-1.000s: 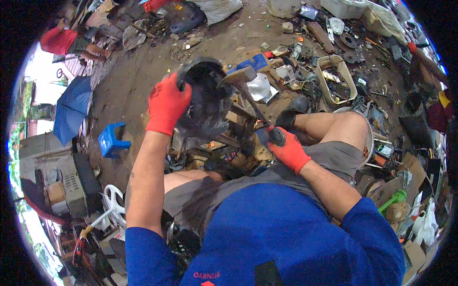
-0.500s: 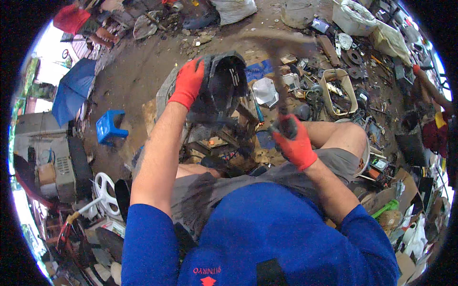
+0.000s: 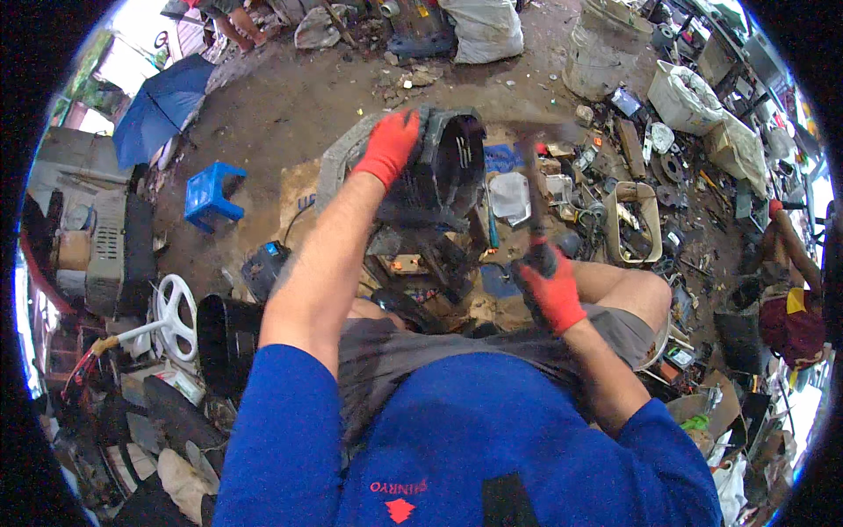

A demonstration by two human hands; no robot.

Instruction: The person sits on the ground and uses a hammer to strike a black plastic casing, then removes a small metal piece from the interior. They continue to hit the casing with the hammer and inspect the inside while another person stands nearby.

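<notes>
My left hand (image 3: pixel 391 147), in a red glove, is closed over the upper edge of a dark, hollow plastic-looking housing (image 3: pixel 430 171). The housing is tilted, its round opening turned to the right, and it rests on low blocks between my knees. To the right of it, my right hand (image 3: pixel 551 285), gloved too, wraps around the handle of a hammer (image 3: pixel 535 193). The hammer stands upright above my fist; its head is smeared by motion. It is apart from the housing. Behind the hammer lies a clear plastic tray (image 3: pixel 510 198).
A blue stool (image 3: pixel 213 195) and a blue umbrella (image 3: pixel 162 112) stand at left. At right are a cream bin (image 3: pixel 633 224) of scrap, a white sack (image 3: pixel 685 98) and loose parts. A white steering-wheel-like part (image 3: pixel 176 318) lies near left. Other people are at the far left and right edges.
The hammer's blurred head has come lower and nearer. My left hand keeps its hold on the housing. The whole view has shifted, so the scene sits a little lower and further right.
</notes>
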